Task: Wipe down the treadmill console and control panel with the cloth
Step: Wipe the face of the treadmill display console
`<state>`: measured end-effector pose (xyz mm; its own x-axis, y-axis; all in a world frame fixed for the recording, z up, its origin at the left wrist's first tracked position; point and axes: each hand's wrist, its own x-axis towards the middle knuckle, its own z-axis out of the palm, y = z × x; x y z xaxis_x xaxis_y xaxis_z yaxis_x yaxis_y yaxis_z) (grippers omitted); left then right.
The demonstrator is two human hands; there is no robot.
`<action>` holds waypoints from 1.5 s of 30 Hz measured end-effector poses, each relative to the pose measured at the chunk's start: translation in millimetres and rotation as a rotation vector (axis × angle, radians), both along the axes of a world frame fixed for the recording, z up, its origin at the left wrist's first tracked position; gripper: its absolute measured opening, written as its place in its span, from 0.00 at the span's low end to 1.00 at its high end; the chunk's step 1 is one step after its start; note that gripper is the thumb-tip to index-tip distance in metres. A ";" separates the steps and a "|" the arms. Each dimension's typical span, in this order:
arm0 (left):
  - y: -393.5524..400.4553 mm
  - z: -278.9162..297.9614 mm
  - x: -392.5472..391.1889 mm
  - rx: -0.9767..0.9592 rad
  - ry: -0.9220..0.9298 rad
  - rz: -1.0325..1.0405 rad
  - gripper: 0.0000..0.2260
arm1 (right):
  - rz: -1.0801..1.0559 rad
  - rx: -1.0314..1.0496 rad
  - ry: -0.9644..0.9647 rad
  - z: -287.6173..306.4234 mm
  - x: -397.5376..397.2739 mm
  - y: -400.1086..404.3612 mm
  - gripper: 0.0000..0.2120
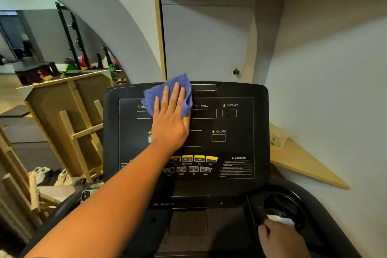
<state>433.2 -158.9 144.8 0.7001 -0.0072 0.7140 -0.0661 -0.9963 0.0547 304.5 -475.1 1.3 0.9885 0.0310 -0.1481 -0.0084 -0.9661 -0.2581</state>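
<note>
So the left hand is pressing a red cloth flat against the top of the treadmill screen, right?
Not quite: the cloth is blue, not red. The head view shows the left hand pressing it flat, fingers straight, against the top of the treadmill screen.

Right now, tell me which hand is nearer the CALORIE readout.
Left. The left hand presses the blue cloth on the panel just left of the CALORIE readout; the right hand holds something white low by the cup holder.
</note>
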 end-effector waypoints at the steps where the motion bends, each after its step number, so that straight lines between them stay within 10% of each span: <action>1: -1.0 2.2 0.2 -0.076 0.009 0.065 0.30 | -0.003 0.002 -0.011 0.5 -1.2 -0.4 0.13; 5: -78.9 12.7 16.4 -0.176 -0.009 0.092 0.32 | -0.063 0.009 -0.082 -0.5 -4.0 2.8 0.14; 15: -109.6 6.3 29.4 0.552 0.118 -0.426 0.29 | -0.153 0.021 -0.130 -0.2 1.7 5.6 0.19; 23: -134.9 13.6 30.1 0.076 0.053 -0.136 0.29 | -0.168 0.122 -0.136 13.0 -1.0 9.0 0.24; 32: -134.7 -7.9 22.5 0.486 0.146 -0.435 0.27 | -0.216 0.207 -0.225 10.3 -11.0 10.7 0.17; 45: -50.2 -0.3 5.5 -0.140 -0.040 0.165 0.30 | -0.118 0.211 -0.225 14.8 -10.5 6.2 0.15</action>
<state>438.7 -209.1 144.5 0.6545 0.2066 0.7273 0.0926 -0.9766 0.1940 294.0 -468.8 16.1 0.9943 -0.0788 0.0716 -0.0372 -0.8869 -0.4604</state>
